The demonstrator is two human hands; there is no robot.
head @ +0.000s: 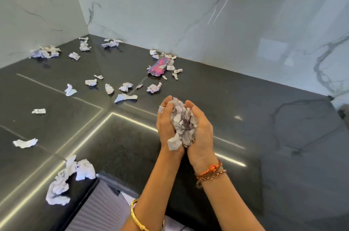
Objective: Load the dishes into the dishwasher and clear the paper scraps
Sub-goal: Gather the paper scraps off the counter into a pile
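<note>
A bundle of white crumpled paper scraps [182,124] is cupped between both my hands above the dark countertop [264,136]. My left hand [165,123] curls round its left side and my right hand [201,128] curls round its right side, palms facing each other. Several more scraps lie scattered on the counter: a big pile [65,179] at the front left edge, a loose row [124,88] in the middle, and clusters [45,53] near the back corner. No dishes or dishwasher are in view.
A pink and purple crumpled wrapper [158,66] lies among scraps by the back wall. White marble walls [207,13] close the counter at the back and left. A grey ribbed cabinet front [98,210] shows below the counter's front edge.
</note>
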